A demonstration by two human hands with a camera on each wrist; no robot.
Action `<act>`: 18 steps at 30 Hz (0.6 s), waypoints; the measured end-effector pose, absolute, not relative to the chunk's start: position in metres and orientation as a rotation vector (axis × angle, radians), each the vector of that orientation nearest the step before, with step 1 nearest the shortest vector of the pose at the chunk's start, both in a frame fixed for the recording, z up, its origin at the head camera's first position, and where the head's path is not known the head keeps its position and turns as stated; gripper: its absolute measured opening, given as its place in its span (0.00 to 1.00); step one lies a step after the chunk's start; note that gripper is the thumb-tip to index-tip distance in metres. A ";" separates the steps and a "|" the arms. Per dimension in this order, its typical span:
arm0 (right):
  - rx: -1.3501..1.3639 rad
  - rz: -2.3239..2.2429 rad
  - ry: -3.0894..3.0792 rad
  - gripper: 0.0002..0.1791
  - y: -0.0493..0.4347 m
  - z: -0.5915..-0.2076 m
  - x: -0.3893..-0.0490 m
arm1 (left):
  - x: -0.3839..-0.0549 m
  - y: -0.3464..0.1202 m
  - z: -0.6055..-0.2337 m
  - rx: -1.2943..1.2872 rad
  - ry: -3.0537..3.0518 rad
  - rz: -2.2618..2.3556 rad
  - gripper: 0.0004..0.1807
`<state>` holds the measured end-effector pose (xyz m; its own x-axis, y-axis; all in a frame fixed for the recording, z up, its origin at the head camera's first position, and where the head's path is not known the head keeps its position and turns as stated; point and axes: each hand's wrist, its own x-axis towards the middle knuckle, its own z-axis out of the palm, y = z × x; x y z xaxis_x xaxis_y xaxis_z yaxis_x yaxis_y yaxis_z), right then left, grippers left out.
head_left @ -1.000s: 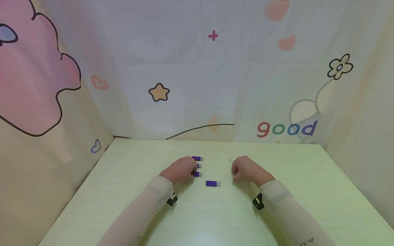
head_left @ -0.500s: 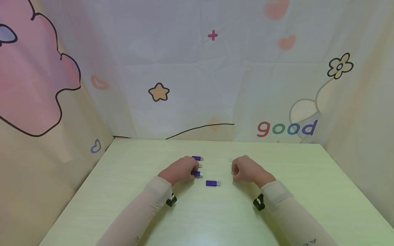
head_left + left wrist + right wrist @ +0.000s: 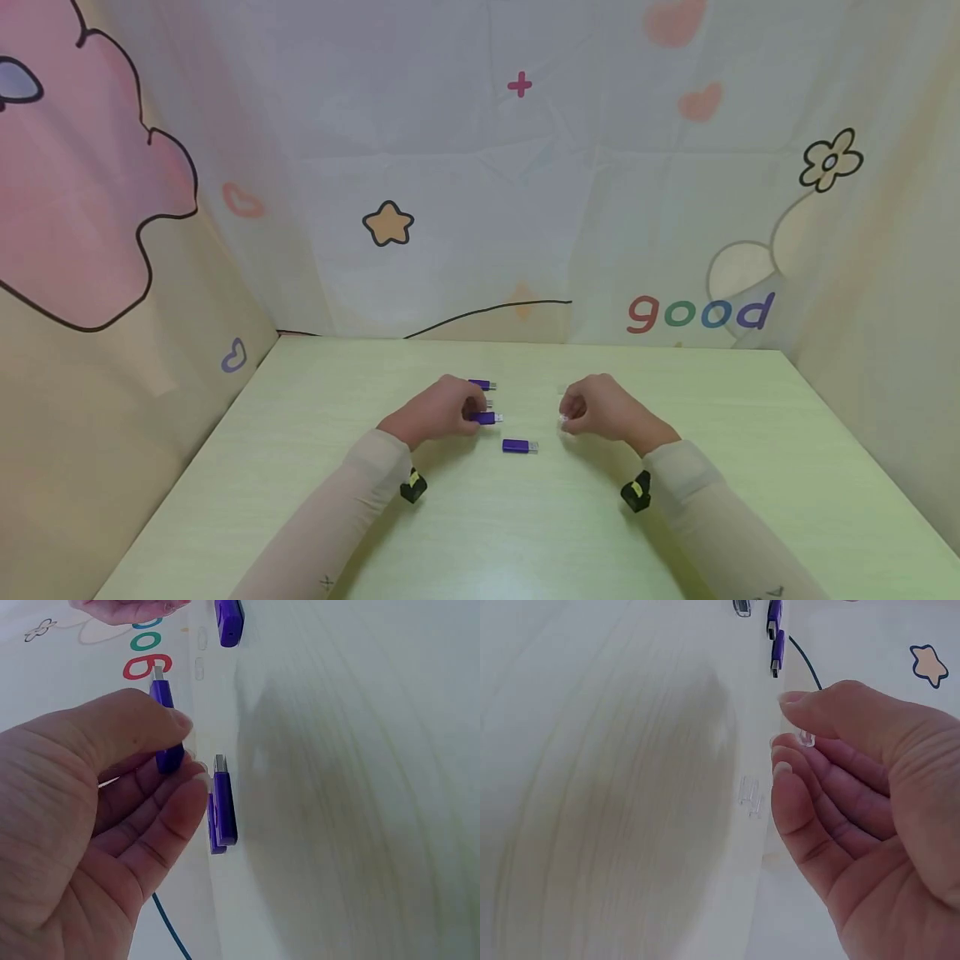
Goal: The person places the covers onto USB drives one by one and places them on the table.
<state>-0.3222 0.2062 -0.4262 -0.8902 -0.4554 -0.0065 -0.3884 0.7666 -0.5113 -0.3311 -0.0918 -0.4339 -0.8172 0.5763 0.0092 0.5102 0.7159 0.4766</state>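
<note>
My left hand [image 3: 442, 408] pinches a purple USB flash drive [image 3: 161, 691] between thumb and fingers, its metal plug pointing right, raised a little from the table. Between the thumb and fingers of my right hand [image 3: 603, 408] is a small clear plastic cap [image 3: 807, 738]. Just beyond the left hand lie two more purple drives [image 3: 225, 814] with bare metal plugs, partly hidden by that hand in the head view. A purple drive with a clear cap over its plug [image 3: 515, 447] lies between the hands, nearer the person.
Two loose clear caps [image 3: 748, 789] lie on the pale table [image 3: 480, 525] by the right hand. A printed cloth [image 3: 450, 167] hangs behind the table and along both sides. Each wrist wears a small black camera [image 3: 636, 492].
My left hand has lifted its flash drive and shifted it slightly right and away from the person. The right hand has risen slightly, and the clear cap now shows in its fingers.
</note>
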 end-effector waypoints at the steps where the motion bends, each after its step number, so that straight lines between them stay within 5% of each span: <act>1: -0.678 -0.801 2.821 0.06 0.207 -0.426 -0.322 | -0.331 -0.092 -0.434 0.881 2.771 0.735 0.06; 18: -0.695 -1.045 2.708 0.07 0.201 -0.422 -0.315 | -0.330 -0.093 -0.436 0.882 2.595 1.070 0.07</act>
